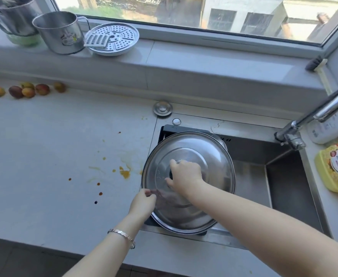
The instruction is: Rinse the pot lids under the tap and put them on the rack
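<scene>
A large domed steel pot lid [208, 156] lies dome-up over the left part of the sink [284, 176]. My right hand [184, 174] is closed on the dark knob at the lid's centre. At the lid's near-left rim, my left hand [143, 202] pinches the edge between its fingers. The chrome tap [312, 120] reaches in from the right, with its spout over the sink's back right; I see no water running from it. No rack shows clearly in view.
On the windowsill stand two steel mugs [61, 33] and a perforated steamer plate [114, 39] with a grater on it. Several small fruits [28, 89] and orange spills [124, 172] are on the counter. A yellow tub [336, 168] and a white bottle [328, 126] sit right of the sink.
</scene>
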A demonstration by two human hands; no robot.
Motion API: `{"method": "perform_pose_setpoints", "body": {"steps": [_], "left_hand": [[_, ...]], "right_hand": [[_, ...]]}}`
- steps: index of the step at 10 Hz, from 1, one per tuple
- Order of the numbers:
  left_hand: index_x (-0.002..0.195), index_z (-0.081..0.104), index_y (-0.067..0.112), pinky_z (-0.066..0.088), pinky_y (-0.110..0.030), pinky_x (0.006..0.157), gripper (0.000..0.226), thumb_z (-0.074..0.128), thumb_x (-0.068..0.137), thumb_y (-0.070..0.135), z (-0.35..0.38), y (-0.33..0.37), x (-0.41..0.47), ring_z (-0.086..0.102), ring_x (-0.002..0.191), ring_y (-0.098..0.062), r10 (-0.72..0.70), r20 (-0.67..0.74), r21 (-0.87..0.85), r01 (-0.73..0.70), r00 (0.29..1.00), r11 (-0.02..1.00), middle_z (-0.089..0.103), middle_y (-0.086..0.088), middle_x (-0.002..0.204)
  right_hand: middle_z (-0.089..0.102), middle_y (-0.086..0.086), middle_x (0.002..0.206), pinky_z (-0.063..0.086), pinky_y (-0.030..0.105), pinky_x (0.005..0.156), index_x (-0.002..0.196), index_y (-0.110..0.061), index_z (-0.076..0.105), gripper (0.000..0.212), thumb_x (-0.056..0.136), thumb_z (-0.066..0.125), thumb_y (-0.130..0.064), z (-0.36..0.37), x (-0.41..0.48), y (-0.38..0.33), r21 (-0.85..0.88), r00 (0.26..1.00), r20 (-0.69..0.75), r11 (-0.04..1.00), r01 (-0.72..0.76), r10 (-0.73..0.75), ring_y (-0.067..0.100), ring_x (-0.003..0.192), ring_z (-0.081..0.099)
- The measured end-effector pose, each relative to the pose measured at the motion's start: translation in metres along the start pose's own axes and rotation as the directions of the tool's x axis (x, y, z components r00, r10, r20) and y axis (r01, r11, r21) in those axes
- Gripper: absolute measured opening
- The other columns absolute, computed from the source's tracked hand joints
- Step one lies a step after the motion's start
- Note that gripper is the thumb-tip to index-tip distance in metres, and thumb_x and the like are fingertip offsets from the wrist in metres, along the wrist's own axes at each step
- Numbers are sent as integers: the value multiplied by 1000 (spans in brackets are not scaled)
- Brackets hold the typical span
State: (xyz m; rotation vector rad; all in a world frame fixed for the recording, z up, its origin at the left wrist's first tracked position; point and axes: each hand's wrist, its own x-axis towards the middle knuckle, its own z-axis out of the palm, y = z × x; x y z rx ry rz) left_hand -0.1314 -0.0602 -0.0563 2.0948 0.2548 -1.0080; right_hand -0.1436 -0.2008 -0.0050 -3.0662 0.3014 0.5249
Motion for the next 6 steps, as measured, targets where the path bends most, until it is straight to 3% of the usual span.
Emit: {"method": "perform_pose_setpoints", "body": {"steps": [1,2,4,5,6], "left_hand": [[133,43,9,45,-40,95,44,46,90,15,-1,-3,2,52,113,-31,-45,9,-9,46,999,999,52,-13,127],[131,47,11,46,-42,98,44,47,88,16,2,-4,4,52,115,-31,-57,45,-25,58,997,998,54,-14,129],[131,46,9,43,-34,95,41,46,91,13,10,-1,7,51,108,-25,-38,88,-3,39,995,999,54,-11,121],[132,46,10,45,-34,91,41,45,91,14,10,-3,11,54,107,-27,-35,86,10,34,996,999,56,-13,119],[119,53,14,43,-28,66,30,44,91,13,8,-7,10,54,79,-22,-6,75,15,5,997,1000,59,-15,103]], "right_hand": [[62,8,108,17,26,45,105,-12,42,32,92,46,-40,-6,-2,4,-3,1000,17,1000,16,-16,28,96,61],[62,6,109,19,25,46,109,-10,45,31,91,47,-35,-14,-3,7,-42,999,36,999,8,-6,27,98,61],[59,5,115,23,25,48,117,-8,46,33,92,49,-30,-21,7,3,-108,998,66,994,-3,10,24,103,59],[60,5,114,23,25,46,114,-8,46,30,93,49,-31,-19,11,-1,-98,994,102,995,-12,23,24,101,60],[61,5,112,26,26,48,115,-8,44,41,92,49,-42,-22,12,1,-76,996,89,997,-14,21,24,102,60]]}}
